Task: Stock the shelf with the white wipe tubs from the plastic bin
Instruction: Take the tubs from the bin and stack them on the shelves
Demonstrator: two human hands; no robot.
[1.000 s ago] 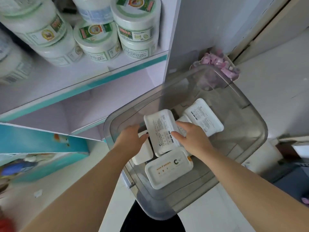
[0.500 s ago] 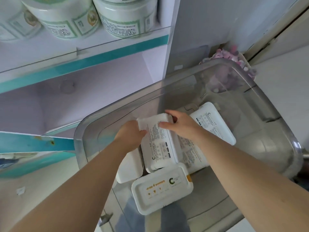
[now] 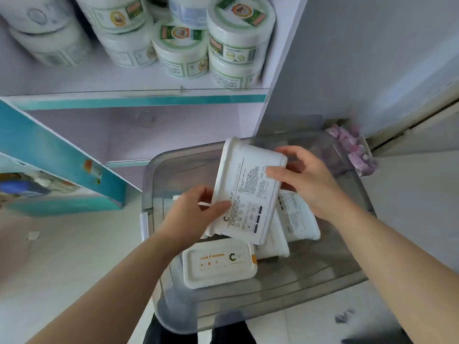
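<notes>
A white wipe tub [image 3: 248, 189] with its printed underside facing me is lifted above the clear grey plastic bin [image 3: 285, 301]. My left hand [image 3: 196, 214] grips its lower left edge and my right hand [image 3: 303, 180] holds its upper right edge. Inside the bin lie more white tubs: one lid-up [image 3: 218, 266] near the front, another [image 3: 298, 219] under my right wrist, and one partly hidden beneath the held tub. The lower shelf [image 3: 104, 135] left of the bin is open.
The upper shelf [image 3: 139, 98] holds several round white jars with green labels [image 3: 181, 50]. A teal box [image 3: 49, 157] leans at the left. A bag of pink items [image 3: 352, 150] sits behind the bin by the wall. Pale floor lies left and right.
Both hands have raised the tub out of the pile and tilted it upward over the bin's back edge. The view has lifted, showing the jar shelf again.
</notes>
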